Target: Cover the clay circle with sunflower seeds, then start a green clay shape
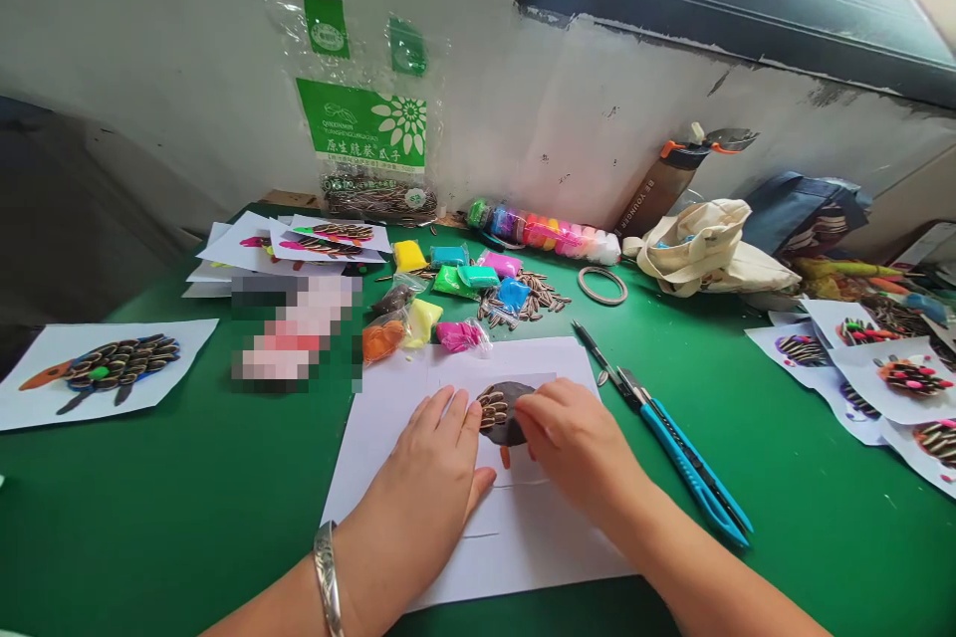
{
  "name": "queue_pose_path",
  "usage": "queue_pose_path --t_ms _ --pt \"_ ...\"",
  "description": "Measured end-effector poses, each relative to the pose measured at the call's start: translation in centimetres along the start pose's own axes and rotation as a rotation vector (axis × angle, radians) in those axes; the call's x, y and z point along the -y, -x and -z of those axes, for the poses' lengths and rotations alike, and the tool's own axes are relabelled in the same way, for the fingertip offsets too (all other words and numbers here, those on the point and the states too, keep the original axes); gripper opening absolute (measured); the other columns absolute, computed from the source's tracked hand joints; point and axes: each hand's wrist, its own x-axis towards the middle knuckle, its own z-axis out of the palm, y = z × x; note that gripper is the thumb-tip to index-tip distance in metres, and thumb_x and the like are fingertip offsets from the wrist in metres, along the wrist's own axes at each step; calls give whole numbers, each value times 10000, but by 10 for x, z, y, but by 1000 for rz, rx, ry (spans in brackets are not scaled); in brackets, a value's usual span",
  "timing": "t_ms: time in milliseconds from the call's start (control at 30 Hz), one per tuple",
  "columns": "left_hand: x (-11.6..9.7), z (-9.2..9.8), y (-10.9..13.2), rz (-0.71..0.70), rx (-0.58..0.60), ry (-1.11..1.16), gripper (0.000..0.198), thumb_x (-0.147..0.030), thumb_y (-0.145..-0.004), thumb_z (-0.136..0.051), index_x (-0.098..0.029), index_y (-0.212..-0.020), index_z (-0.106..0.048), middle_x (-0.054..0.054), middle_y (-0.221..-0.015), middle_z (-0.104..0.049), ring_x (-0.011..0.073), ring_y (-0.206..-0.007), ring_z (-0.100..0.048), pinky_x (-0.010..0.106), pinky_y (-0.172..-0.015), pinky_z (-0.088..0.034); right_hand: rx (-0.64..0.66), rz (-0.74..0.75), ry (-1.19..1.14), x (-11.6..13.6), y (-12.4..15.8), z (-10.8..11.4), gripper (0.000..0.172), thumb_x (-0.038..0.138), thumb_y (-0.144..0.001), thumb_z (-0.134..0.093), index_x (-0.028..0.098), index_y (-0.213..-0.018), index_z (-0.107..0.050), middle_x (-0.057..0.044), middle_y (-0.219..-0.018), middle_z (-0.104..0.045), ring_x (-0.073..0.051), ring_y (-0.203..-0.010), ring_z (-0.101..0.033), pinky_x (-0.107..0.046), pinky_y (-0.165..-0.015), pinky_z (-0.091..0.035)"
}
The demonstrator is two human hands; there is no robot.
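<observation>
A white sheet of paper [403, 528] lies in front of me, bearing a flat black oval of clay [515, 418] with a small orange piece [506, 458] below it. Striped sunflower seeds [493, 408] cover the oval's left part in overlapping rows. My left hand [437, 463], with a silver bangle at the wrist, rests flat on the paper, fingers stretched out beside the seeds. Over the oval's right edge, my right hand [572, 433] has thumb and fingers pinched together. Whatever is between those fingertips is hidden.
Packets of coloured clay [455, 279] and loose seeds [545, 299] lie behind the paper. To the right are a pen [597, 353], a blue utility knife [694, 473] and a tape roll [601, 286]. Seed pictures [112, 368] flank both sides. A seed bag [365, 139] leans on the wall.
</observation>
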Motion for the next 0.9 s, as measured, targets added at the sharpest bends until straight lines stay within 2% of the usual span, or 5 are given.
queue_pose_path --t_ms 133,233,333,600,900 --pt "3 4 0 -23 7 21 526 -255 -815 -630 -55 -1289 -521 198 -1321 -545 358 -1266 -447 497 -1039 -410 -79 -198 80 -43 5 30 211 178 -875 -482 201 -832 -687 -45 -770 -642 -174 -741 -567 -272 -652 -387" --pt "6 5 1 -23 -26 93 516 -263 -827 -613 -105 -1306 -504 161 -1302 -566 333 -1260 -457 478 -1023 -429 -23 -301 177 -74 13 41 256 186 -879 -447 206 -931 -697 -50 -828 -668 -183 -767 -589 -279 -655 -406" --pt "9 4 3 -22 -73 148 480 -270 -845 -585 -148 -1302 -501 130 -1286 -577 309 -1259 -460 466 -1018 -436 72 -297 201 -88 18 37 293 165 -873 -426 219 -964 -699 -53 -850 -675 -188 -791 -593 -279 -647 -404" --pt "6 11 3 -3 9 114 477 -272 -843 -609 -113 -1283 -515 155 -1317 -541 317 -1278 -423 470 -1036 -413 256 -292 274 -91 7 22 234 120 -856 -431 205 -765 -630 -42 -754 -600 -167 -715 -552 -265 -570 -320" --pt "6 16 3 -6 23 165 423 -279 -861 -591 -128 -1251 -529 141 -1264 -562 300 -1270 -423 451 -1052 -392 134 -255 450 -83 3 11 208 135 -887 -436 186 -722 -551 -75 -772 -551 -192 -739 -503 -282 -613 -333"
